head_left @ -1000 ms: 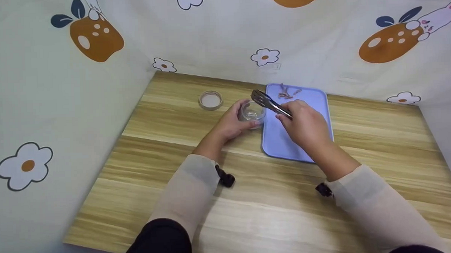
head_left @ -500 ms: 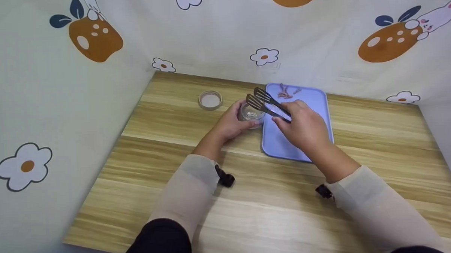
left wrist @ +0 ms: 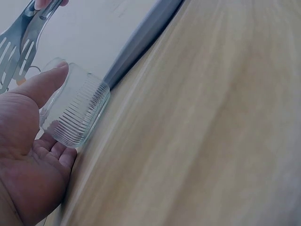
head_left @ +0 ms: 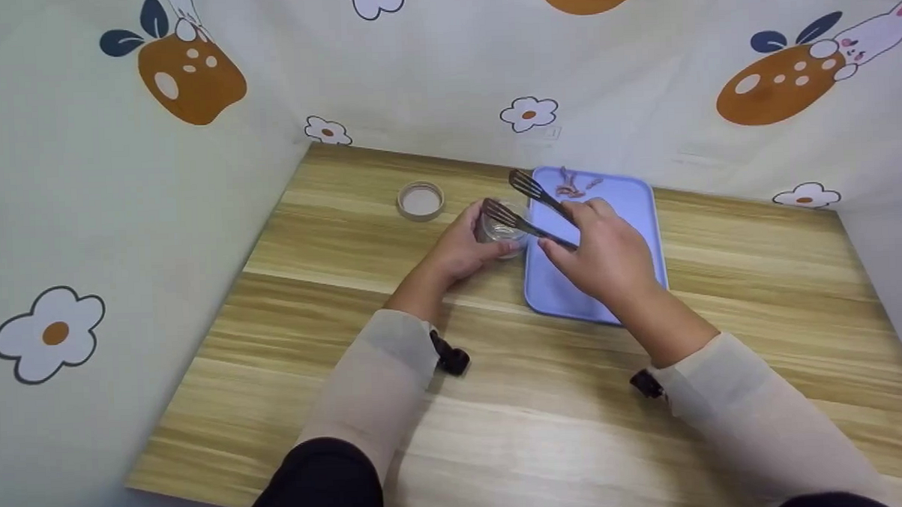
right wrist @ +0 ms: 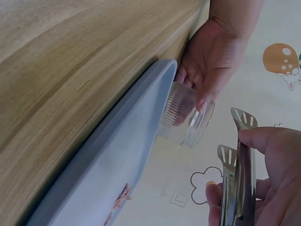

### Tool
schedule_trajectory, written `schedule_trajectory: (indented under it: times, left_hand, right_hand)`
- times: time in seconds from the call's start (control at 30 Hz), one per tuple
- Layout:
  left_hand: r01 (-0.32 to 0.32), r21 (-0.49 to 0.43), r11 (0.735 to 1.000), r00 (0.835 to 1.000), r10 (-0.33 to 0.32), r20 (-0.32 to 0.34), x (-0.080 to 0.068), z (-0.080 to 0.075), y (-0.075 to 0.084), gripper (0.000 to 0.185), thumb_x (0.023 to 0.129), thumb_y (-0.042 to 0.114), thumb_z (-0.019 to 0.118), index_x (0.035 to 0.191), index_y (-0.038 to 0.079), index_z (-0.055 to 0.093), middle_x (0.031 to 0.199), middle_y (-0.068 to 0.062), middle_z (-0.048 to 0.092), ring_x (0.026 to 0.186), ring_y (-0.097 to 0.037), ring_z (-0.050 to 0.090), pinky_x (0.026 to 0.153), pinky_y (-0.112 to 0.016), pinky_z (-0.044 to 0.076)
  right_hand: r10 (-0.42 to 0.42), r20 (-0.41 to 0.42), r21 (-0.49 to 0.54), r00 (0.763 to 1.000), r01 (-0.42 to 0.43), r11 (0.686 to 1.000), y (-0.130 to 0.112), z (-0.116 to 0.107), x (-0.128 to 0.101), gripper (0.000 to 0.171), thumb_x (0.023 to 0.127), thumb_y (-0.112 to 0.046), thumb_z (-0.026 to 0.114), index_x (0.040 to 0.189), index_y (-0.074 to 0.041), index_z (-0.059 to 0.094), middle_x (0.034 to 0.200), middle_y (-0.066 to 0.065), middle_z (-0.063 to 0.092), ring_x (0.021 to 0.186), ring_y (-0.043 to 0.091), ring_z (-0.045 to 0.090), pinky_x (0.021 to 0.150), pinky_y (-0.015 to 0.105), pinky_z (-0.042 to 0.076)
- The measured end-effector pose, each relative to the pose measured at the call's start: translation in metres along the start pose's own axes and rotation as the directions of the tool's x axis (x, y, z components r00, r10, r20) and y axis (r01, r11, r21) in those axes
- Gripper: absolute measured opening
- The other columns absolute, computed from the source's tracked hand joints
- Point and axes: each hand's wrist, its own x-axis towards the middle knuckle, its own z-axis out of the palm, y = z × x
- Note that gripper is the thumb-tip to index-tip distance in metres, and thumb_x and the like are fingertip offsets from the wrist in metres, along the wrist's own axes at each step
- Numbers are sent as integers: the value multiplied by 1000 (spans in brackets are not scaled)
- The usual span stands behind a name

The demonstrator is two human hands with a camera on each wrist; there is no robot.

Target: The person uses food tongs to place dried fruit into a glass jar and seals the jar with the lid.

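Left hand (head_left: 458, 247) is wrapped around the small ribbed glass jar (head_left: 504, 229), thumb on one side and fingers curled behind it, with the jar standing on the wooden table (head_left: 348, 317) right against the left edge of the blue tray (head_left: 629, 202). From the left wrist view the jar (left wrist: 77, 113) sits in the crook of the hand (left wrist: 28, 160), thumb laid along its ribbed wall, the tray's edge (left wrist: 141, 40) just beyond it.

Right hand (head_left: 608, 252) is over the tray, fingers curled round the handles of the metal tongs (head_left: 528, 206). The tongs stand spread apart: one slotted tip sits over the jar's mouth, the other is out over the tray's far left corner. The right wrist view has the tongs (right wrist: 237, 160) pinched between thumb and fingers (right wrist: 270, 141), both slotted tips pointing toward the jar (right wrist: 186, 115), which the left hand (right wrist: 214, 61) grips beside the tray rim (right wrist: 141, 122).

A few small brownish-pink pieces (head_left: 572, 183) lie at the tray's far edge. The jar's round lid (head_left: 421, 200) lies flat on the table, well to the left of the jar toward the far edge. Whether anything is inside the jar, I can't tell.
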Motion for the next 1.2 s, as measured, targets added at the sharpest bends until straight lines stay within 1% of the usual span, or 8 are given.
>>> schedule_trajectory:
  times: [0.2,0.33,0.47,0.6,0.77,0.93,1.03,1.2]
  left_hand:
    - [1,-23,1000,1000,-1,7,0,-1,1,99,84,37,93,165,24,38,168,-3,47,159,-22,39,136,-40,25]
    - [5,-18,1000,1000,-5,9,-1,-1,1,95,85,35,93,163,26,40,168,-2,46,160,-22,38,136,-40,24]
    - [6,-22,1000,1000,-5,16,-1,-1,0,94,85,34,93,163,25,41,168,-2,45,160,-23,36,136,-40,24]
    - [5,-35,999,1000,-4,20,0,-1,-1,94,84,34,93,163,25,41,168,-2,45,161,-23,36,136,-40,24]
    - [4,-30,1000,1000,-4,17,0,-1,-1,95,84,35,93,163,25,41,168,-2,45,160,-24,37,136,-40,25]
    - [3,-17,1000,1000,-3,15,1,-1,-1,93,85,34,93,162,26,41,167,-2,46,159,-23,38,135,-40,25]
    - [9,-11,1000,1000,-9,12,0,-1,0,94,85,36,93,162,27,41,168,-2,46,160,-23,38,136,-40,25]
    - [21,-6,1000,1000,-20,12,0,-2,1,95,84,39,93,163,28,41,168,-2,45,160,-23,37,136,-41,25]
  right_hand:
    - [35,-12,-1,999,-35,999,7,-2,8,75,95,-50,76,155,-11,55,133,18,63,110,36,63,93,58,54]
    - [70,-12,-1,997,-70,998,16,-4,15,74,95,-50,76,153,-9,56,135,18,63,116,37,63,93,60,54]
    - [106,-19,-3,994,-106,994,26,-5,21,72,96,-50,75,151,-8,58,134,19,63,118,40,63,93,62,53]
    - [145,-6,-10,989,-145,989,39,-4,27,72,97,-51,73,151,-7,57,134,20,62,115,40,63,94,62,53]
    - [209,39,-26,977,-208,978,55,2,34,74,98,-53,71,153,-6,54,139,22,59,114,41,62,95,63,52]
    - [264,57,-40,963,-262,964,72,3,42,75,99,-53,69,154,-4,52,146,24,55,123,44,61,101,65,52]
    - [291,66,-48,954,-288,956,81,2,47,77,100,-53,68,155,-2,51,144,25,55,123,44,60,102,65,51]
    - [333,80,-62,940,-328,942,94,1,54,76,100,-53,66,153,0,52,136,25,55,114,44,59,98,64,50]
